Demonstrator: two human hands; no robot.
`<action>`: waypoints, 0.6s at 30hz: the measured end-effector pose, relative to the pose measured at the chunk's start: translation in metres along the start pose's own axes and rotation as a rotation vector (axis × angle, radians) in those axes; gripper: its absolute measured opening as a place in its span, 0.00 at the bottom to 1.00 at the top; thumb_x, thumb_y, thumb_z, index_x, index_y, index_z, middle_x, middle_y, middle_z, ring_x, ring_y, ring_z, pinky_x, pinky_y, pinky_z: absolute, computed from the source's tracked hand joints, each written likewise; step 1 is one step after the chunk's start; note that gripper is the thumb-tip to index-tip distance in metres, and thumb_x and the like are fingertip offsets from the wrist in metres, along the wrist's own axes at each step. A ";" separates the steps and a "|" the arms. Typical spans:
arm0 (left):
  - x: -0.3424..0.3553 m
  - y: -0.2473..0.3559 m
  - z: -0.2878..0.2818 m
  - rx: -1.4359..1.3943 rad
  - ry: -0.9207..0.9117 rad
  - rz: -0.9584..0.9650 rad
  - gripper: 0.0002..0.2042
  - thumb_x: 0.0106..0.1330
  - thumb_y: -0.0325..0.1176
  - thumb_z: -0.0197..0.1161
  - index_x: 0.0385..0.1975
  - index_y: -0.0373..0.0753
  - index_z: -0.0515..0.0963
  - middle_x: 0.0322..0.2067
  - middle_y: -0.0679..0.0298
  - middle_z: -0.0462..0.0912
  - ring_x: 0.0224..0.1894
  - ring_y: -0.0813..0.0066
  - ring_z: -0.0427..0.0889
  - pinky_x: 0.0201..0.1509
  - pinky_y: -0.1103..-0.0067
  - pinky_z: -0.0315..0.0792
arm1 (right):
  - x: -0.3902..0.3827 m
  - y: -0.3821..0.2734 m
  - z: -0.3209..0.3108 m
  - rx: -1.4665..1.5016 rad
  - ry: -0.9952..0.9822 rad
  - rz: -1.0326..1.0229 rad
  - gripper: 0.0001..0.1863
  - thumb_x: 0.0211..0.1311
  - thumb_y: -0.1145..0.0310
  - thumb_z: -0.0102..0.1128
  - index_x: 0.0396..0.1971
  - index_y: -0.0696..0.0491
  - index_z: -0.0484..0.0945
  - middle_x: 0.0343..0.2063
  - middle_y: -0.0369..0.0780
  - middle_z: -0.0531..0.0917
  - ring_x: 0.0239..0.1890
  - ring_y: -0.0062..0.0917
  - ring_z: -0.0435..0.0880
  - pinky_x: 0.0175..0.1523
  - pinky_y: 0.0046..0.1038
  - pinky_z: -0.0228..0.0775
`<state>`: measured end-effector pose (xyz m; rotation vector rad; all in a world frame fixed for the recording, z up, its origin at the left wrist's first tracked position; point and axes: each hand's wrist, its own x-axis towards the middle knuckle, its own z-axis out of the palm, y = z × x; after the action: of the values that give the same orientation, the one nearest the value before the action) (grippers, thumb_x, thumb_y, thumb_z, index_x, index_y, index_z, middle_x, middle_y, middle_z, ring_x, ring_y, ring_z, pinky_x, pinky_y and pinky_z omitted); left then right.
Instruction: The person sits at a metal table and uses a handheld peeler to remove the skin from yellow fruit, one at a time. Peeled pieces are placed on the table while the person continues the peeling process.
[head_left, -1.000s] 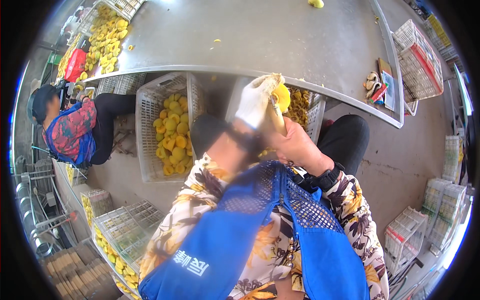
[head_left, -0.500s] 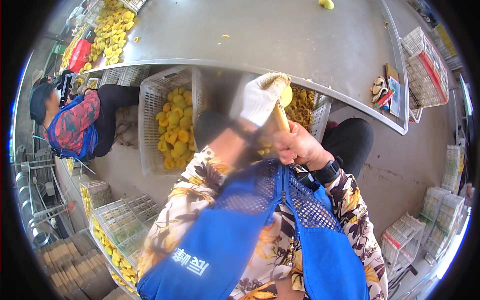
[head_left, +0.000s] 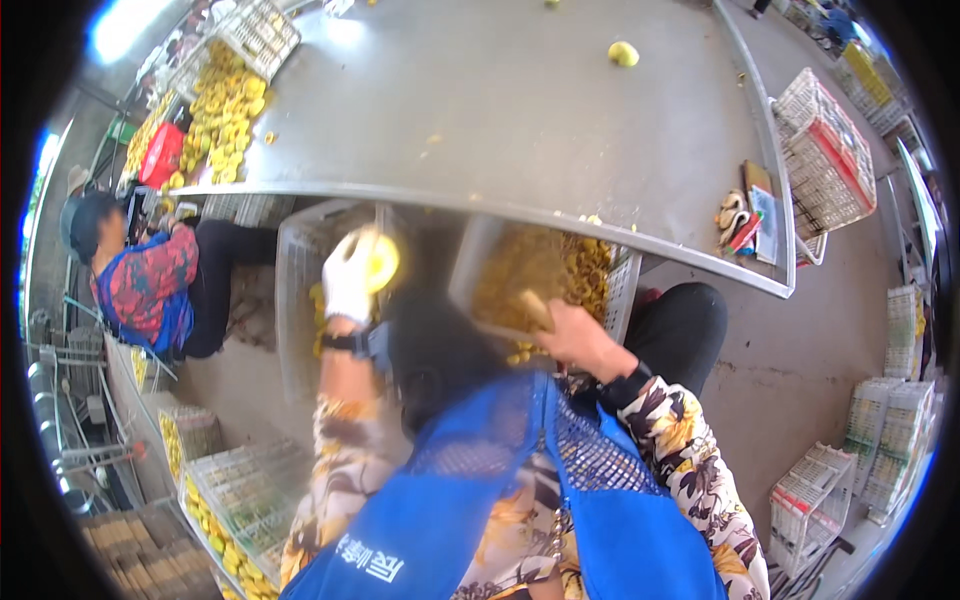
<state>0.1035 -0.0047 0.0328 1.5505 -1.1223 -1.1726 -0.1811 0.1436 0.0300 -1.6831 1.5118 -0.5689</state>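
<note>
My left hand, in a white glove, holds a yellow peach half, its cut face showing. It is over the left white crate, where yellow fruit shows in part behind the hand and forearm. Bare and closed, my right hand grips a wooden-handled tool; blur hides the tool's working end. Just beyond that hand is the right crate, with brownish-yellow fruit scraps in it, partly under the table edge.
A metal table spans the front, with a whole yellow fruit on it and peach halves heaped at far left. A co-worker sits at left. White crates stand at right and more at lower left.
My hands have parted. The left hand has swung left with the peach half, away from the tool, to the left crate. The right hand has dropped slightly, still holding the tool.
</note>
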 end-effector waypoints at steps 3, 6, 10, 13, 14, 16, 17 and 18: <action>0.005 0.005 -0.031 1.129 0.143 0.385 0.21 0.50 0.46 0.63 0.40 0.41 0.76 0.41 0.57 0.77 0.44 0.61 0.75 0.48 0.74 0.69 | 0.005 0.033 0.008 0.108 0.007 0.129 0.16 0.49 0.62 0.54 0.29 0.60 0.68 0.24 0.55 0.75 0.30 0.48 0.76 0.36 0.37 0.67; 0.007 0.036 -0.020 1.023 0.152 0.407 0.22 0.50 0.45 0.63 0.42 0.40 0.75 0.42 0.57 0.76 0.46 0.60 0.74 0.50 0.74 0.68 | 0.011 0.029 0.003 0.012 0.019 0.077 0.16 0.50 0.61 0.54 0.29 0.60 0.68 0.21 0.54 0.76 0.27 0.47 0.76 0.34 0.39 0.67; 0.044 0.078 0.081 0.805 -0.173 0.575 0.19 0.51 0.42 0.62 0.41 0.38 0.75 0.44 0.56 0.75 0.49 0.62 0.72 0.52 0.73 0.66 | 0.009 0.033 -0.025 -0.143 -0.140 -0.002 0.29 0.48 0.62 0.53 0.53 0.51 0.60 0.29 0.48 0.77 0.31 0.44 0.77 0.36 0.38 0.69; 0.068 0.103 0.171 1.023 -0.310 0.967 0.20 0.53 0.46 0.59 0.43 0.43 0.73 0.46 0.57 0.73 0.48 0.59 0.72 0.51 0.70 0.67 | 0.014 0.062 -0.008 -0.141 -0.264 -0.035 0.29 0.49 0.64 0.52 0.54 0.50 0.60 0.26 0.48 0.76 0.28 0.42 0.77 0.33 0.39 0.69; 0.077 0.108 0.201 1.014 -0.356 1.013 0.21 0.53 0.47 0.58 0.44 0.44 0.73 0.48 0.57 0.72 0.49 0.59 0.71 0.51 0.70 0.67 | 0.011 0.078 0.003 -0.110 -0.229 -0.066 0.28 0.50 0.65 0.49 0.54 0.50 0.60 0.28 0.48 0.76 0.28 0.41 0.77 0.32 0.38 0.69; 0.091 0.122 0.265 1.002 -0.423 0.956 0.22 0.52 0.47 0.58 0.46 0.46 0.71 0.50 0.55 0.69 0.49 0.56 0.71 0.51 0.69 0.67 | 0.008 0.082 0.001 -0.137 -0.352 -0.029 0.28 0.53 0.66 0.44 0.58 0.48 0.57 0.31 0.47 0.77 0.29 0.40 0.77 0.34 0.36 0.70; 0.100 0.127 0.294 1.006 -0.440 0.948 0.23 0.52 0.47 0.58 0.47 0.46 0.70 0.51 0.55 0.67 0.49 0.55 0.71 0.51 0.69 0.67 | 0.007 0.091 0.005 -0.046 -0.362 -0.029 0.29 0.52 0.67 0.43 0.58 0.48 0.57 0.31 0.48 0.76 0.30 0.42 0.77 0.35 0.37 0.70; 0.109 0.132 0.329 0.984 -0.453 0.949 0.23 0.51 0.46 0.58 0.48 0.47 0.69 0.53 0.56 0.66 0.50 0.55 0.70 0.51 0.67 0.67 | 0.005 0.102 0.009 0.044 -0.361 -0.013 0.29 0.52 0.69 0.42 0.58 0.49 0.57 0.32 0.49 0.76 0.31 0.43 0.77 0.37 0.38 0.70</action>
<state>-0.2220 -0.1769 0.0791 1.0584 -2.6080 -0.2626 -0.2364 0.1433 -0.0566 -1.6587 1.2209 -0.2821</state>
